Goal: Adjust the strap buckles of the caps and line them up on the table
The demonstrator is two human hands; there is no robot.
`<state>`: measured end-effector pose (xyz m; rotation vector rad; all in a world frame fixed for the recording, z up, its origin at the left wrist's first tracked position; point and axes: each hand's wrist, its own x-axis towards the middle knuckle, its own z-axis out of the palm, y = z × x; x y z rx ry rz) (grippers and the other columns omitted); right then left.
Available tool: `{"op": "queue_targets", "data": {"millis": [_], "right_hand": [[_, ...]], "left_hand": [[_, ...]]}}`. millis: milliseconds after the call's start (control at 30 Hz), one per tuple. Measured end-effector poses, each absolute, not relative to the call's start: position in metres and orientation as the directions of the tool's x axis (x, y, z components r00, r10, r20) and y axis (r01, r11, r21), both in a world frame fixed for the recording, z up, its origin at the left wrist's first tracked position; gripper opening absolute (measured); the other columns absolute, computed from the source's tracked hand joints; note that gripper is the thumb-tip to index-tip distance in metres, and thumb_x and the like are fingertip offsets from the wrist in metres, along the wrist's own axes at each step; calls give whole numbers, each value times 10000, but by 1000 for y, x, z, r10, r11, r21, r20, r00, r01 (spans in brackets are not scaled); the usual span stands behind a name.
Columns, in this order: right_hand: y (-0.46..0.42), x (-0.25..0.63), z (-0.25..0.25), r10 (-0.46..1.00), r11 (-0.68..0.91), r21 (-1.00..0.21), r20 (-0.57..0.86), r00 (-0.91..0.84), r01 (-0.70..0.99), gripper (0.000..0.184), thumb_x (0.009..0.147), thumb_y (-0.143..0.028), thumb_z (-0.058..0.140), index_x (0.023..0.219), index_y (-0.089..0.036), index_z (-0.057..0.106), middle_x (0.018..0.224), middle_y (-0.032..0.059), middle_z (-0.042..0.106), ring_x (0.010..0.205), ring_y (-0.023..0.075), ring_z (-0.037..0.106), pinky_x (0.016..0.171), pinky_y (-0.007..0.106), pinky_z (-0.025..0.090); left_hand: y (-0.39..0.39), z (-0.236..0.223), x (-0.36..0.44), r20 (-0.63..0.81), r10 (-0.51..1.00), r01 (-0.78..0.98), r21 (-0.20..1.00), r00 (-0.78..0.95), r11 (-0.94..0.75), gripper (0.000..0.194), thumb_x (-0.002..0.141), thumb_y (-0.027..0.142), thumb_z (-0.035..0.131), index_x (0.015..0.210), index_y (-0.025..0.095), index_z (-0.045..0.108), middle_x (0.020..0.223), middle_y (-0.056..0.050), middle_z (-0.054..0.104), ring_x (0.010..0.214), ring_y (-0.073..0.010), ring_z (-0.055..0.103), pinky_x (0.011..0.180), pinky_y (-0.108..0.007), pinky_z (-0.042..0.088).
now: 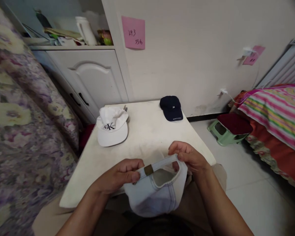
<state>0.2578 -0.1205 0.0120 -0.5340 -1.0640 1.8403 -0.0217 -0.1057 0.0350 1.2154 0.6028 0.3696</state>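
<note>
I hold a pale blue cap (152,193) over my lap, at the near edge of a small white table (147,131). Its back opening faces up. My left hand (123,175) pinches the adjuster strap next to the brass buckle (148,169). My right hand (188,157) grips the other end of the strap and the cap's rim, fingers curled. A white cap with a dark logo (111,126) lies on the table's left side. At the table's far edge rests a navy cap (172,108).
A white cabinet (88,78) with a cluttered shelf stands behind the table. Flowered fabric (22,124) fills the left. A green stool with a red cushion (227,129) and a bed with a striped cover (277,114) are on the right, tiled floor between.
</note>
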Motion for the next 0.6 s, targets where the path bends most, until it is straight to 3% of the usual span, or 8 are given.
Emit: {"op": "queue_targets", "data": {"millis": [200,467,600], "right_hand": [[-115,253,32,849,-194,-845,110,-517,-498,297,773,-365,814,907,-139,676,656,-2,671,516,82,584,485,161,462],[-105,241,60,833,-169,-886,106,-542,-432,324,767,-387,816,914,-137,670,651,-4,664,514,83,586,500,166,471],[-102,236,71,789,-219,-876,101,-607,-430,391,736,-376,839,1003,-128,698,724,17,692,570,92,618,540,173,490]], "left_hand": [[-114,36,-26,-267,618,-92,869,740,485,362,694,405,824,800,120,626,670,6,548,557,-91,465,514,-183,342],[-116,54,-22,-143,542,-185,843,828,505,475,636,350,873,1004,98,708,835,-81,692,646,-140,626,572,-196,474],[-120,63,-23,-31,601,-343,798,799,496,393,649,339,850,927,89,730,724,-65,692,602,-149,638,562,-205,503]]}}
